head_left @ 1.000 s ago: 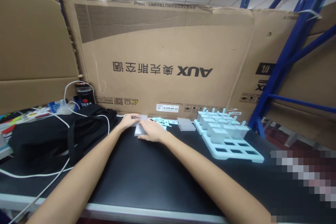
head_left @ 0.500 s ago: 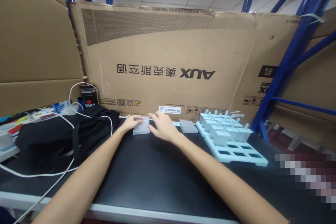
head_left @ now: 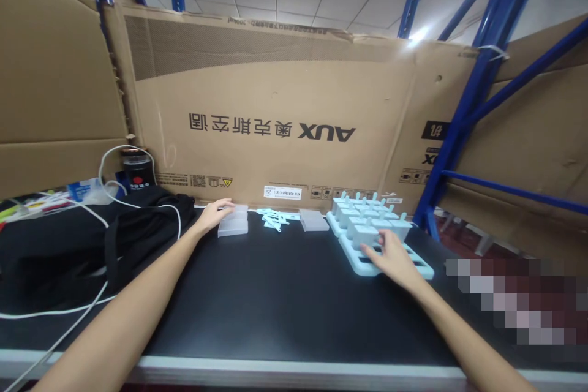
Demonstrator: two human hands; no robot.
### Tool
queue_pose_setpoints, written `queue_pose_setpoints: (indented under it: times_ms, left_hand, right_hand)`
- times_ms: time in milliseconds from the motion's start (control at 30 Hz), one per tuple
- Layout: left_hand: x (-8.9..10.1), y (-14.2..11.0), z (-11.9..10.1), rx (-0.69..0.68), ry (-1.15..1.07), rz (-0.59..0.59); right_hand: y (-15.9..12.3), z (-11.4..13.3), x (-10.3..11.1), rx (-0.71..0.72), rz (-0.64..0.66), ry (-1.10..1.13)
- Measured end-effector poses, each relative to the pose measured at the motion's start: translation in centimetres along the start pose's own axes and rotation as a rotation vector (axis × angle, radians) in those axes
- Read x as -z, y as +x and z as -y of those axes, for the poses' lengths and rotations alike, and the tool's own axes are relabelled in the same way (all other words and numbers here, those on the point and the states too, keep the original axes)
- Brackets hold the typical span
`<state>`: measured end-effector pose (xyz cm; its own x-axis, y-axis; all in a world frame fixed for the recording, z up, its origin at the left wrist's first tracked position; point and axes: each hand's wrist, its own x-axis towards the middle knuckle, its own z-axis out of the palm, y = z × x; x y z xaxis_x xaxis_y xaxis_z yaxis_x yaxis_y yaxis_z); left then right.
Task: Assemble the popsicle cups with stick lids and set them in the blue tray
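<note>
My left hand [head_left: 215, 215] rests at the left edge of a group of clear plastic boxes [head_left: 233, 226], its fingers stretched out and touching or nearly touching them. My right hand [head_left: 394, 257] is over the front of a light blue popsicle mold rack [head_left: 362, 268]. Its thumb and forefinger are apart, close to the front popsicle mold [head_left: 365, 236]; whether they touch it I cannot tell. Several molds with upright sticks stand in the rack, and some front slots show as openings. Between the boxes and the rack lies a loose pile of light blue sticks [head_left: 274, 219].
Another clear plastic stack [head_left: 314, 220] sits left of the rack. A black bag [head_left: 59, 251] with a white cable [head_left: 98, 220] takes up the table's left side, a dark jar [head_left: 138, 168] behind it. A cardboard wall [head_left: 275, 92] and blue posts [head_left: 459, 135] bound the back.
My right hand has moved from the clear boxes across to the front of the rack, uncovering the blue sticks. My left hand stays by the boxes. The view has shifted slightly right.
</note>
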<state>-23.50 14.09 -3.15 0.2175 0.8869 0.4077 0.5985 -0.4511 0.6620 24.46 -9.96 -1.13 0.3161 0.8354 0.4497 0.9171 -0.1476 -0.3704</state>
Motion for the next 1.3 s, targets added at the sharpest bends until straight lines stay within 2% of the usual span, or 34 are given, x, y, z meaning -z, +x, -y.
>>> queue_pose_setpoints:
  times_ms: [67, 133, 267, 400, 500, 567, 667, 800, 900, 967, 1133, 1300]
  left_hand:
    - [0.3, -0.1, -0.5, -0.040, 0.022, -0.043]
    - [0.5, -0.3, -1.4, -0.080, 0.083, -0.089]
    - [-0.2, -1.1, -5.1, -0.249, 0.217, -0.115]
    - [-3.5, -2.8, -10.2, -0.509, 0.267, 0.050]
    - [-6.4, -4.5, -13.2, -0.602, 0.296, 0.167]
    - [-7.8, -5.4, -14.3, -0.636, 0.322, 0.229]
    - [-9.0, -6.0, -14.7, -0.650, 0.359, 0.261]
    - [-10.6, -4.9, -14.2, -0.589, 0.419, 0.259]
    - [-12.0, -3.7, -13.9, -0.536, 0.436, 0.270]
    - [-12.5, -3.2, -13.7, -0.508, 0.432, 0.279]
    - [-12.2, -3.9, -13.3, -0.474, 0.432, 0.239]
    - [-11.8, -4.5, -13.2, -0.440, 0.439, 0.181]
  right_hand:
    - [-0.1, 1.0, -0.2, 0.025, 0.082, -0.135]
    - [-0.2, 2.2, 0.1, -0.014, 0.120, -0.236]
    - [-0.7, 4.2, 0.8, -0.087, 0.149, -0.312]
    - [-1.0, 4.7, 0.9, -0.109, 0.117, -0.327]
    - [-0.7, 4.5, 1.2, -0.137, 0.067, -0.261]
    - [-0.3, 4.7, 1.8, -0.147, -0.007, -0.189]
    - [0.3, 6.8, 3.0, -0.099, -0.093, -0.094]
    - [2.3, 12.1, 3.4, 0.075, 0.014, -0.041]
    - [5.2, 15.8, 2.2, 0.215, 0.134, -0.086]
    - [7.2, 17.6, 1.0, 0.232, 0.207, -0.157]
    - [10.3, 20.3, -1.9, 0.272, 0.313, -0.381]
    - [11.5, 22.3, -3.8, 0.290, 0.401, -0.427]
